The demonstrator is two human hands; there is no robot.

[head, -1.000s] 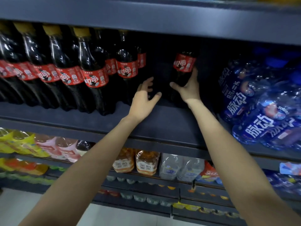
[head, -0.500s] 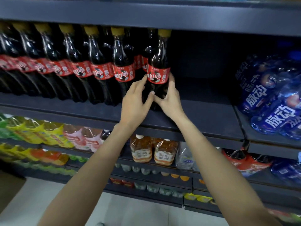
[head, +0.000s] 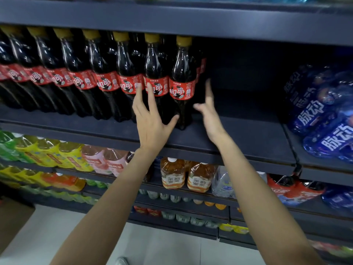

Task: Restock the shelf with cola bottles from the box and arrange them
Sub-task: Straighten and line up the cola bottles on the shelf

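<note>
A row of several dark cola bottles with red labels and yellow caps stands on the dark shelf (head: 238,134). The rightmost cola bottle (head: 182,81) stands upright at the row's end. My left hand (head: 150,119) is spread in front of the neighbouring bottle (head: 155,79), its fingertips at the red labels and its thumb reaching toward the rightmost bottle's base. My right hand (head: 209,109) is just to the right of the rightmost bottle with straight fingers, holding nothing. The box is out of view.
To the right of the cola row the shelf is bare up to packs of blue bottles (head: 324,115). Lower shelves hold yellow, pink and amber drink bottles (head: 172,175). A brown cardboard edge (head: 13,222) shows at the lower left on the floor.
Both hands held the bottle half a second ago at the row's right end. Now they have let go and spread apart, and the bottle stands in line.
</note>
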